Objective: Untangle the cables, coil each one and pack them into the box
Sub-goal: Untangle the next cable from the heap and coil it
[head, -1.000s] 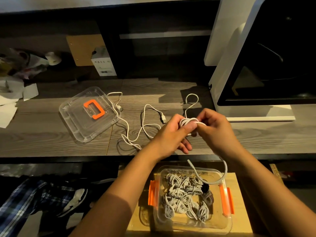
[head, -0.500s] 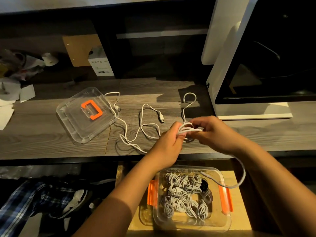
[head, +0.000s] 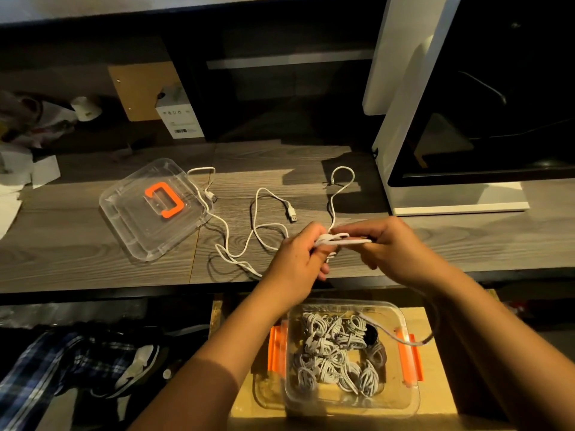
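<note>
Over the desk's front edge, my left hand (head: 298,259) grips a small white cable coil (head: 339,239). My right hand (head: 385,247) pinches the same cable's strand where it leaves the coil. One free end curls up on the desk toward the white machine; the other end (head: 410,342) hangs below my right wrist over the box. A second white USB cable (head: 258,225) lies loose on the desk to the left. The clear box (head: 407,405) with orange latches stands below on a wooden surface and holds several coiled cables (head: 336,353).
The clear lid (head: 130,219) with an orange handle lies on the desk at left. A white machine (head: 451,206) stands at right. A small white carton (head: 180,119) and crumpled paper (head: 18,169) sit at the back left. Shoes and plaid cloth lie on the floor.
My right hand has drawn the strand out to the right and flattened the coil sideways. The loose tail under my right wrist has swung from the box's middle toward its right latch.
</note>
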`<action>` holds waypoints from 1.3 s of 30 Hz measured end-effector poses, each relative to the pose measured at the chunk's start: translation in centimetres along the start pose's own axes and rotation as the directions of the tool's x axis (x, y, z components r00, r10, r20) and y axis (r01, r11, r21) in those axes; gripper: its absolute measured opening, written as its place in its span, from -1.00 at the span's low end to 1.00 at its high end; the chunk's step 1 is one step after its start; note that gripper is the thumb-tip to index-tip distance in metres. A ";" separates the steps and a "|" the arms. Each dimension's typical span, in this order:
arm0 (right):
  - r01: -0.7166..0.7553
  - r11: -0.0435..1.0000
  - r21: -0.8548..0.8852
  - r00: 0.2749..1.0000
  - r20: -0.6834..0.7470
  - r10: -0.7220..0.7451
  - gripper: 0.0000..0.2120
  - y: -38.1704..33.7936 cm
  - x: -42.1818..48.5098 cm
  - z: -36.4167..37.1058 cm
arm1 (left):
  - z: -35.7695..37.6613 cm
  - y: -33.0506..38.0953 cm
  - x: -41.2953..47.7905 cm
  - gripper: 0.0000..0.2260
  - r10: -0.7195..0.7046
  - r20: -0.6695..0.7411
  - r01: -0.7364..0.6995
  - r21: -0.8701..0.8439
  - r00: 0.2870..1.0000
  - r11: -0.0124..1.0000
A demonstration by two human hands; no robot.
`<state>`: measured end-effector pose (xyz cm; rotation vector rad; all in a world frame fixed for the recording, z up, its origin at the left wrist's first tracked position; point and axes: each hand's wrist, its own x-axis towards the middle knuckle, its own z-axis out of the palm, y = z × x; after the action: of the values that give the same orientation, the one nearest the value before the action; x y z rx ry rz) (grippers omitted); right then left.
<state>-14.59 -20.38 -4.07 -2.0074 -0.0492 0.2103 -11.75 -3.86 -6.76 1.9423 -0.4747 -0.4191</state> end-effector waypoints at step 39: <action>0.287 0.843 -0.456 0.957 0.090 -0.277 -0.68 0.0 -0.4 -0.3 | -0.1 2.2 -0.7 -0.86 0.007 0.083 -0.035 0.344 0.997 0.938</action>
<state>-14.96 -20.66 -3.86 -2.4443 -0.4458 0.0265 -12.59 -4.28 -4.71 2.2628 -0.6561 -0.4228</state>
